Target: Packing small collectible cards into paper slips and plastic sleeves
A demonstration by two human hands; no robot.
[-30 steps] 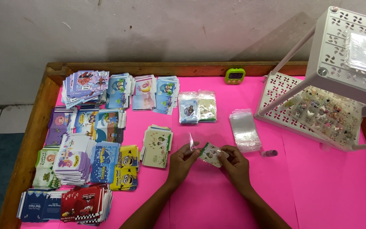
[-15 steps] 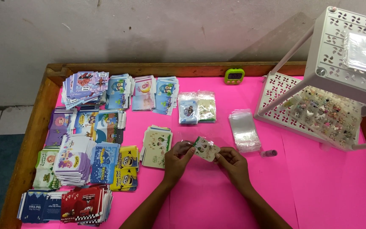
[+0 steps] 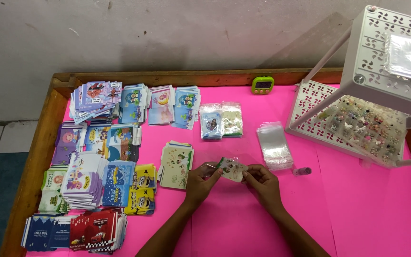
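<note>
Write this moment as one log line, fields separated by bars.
left hand + right hand: hold small card | beside: clear bag stack | surface: pink table

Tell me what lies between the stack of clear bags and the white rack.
Nothing: in the head view, only bare pink table separates the clear bags from the white rack. A small pink thing lies just below that gap.

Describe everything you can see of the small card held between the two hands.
The small card is a pale, cream-coloured piece with a wavy, rounded outline and small printed pictures too fine to make out. It looks like thin card, possibly with clear film over it. It is held just above the pink tabletop, tilted slightly, its face up toward the camera. The left hand pinches its left edge and the right hand its right edge. Nothing else touches it.
</note>
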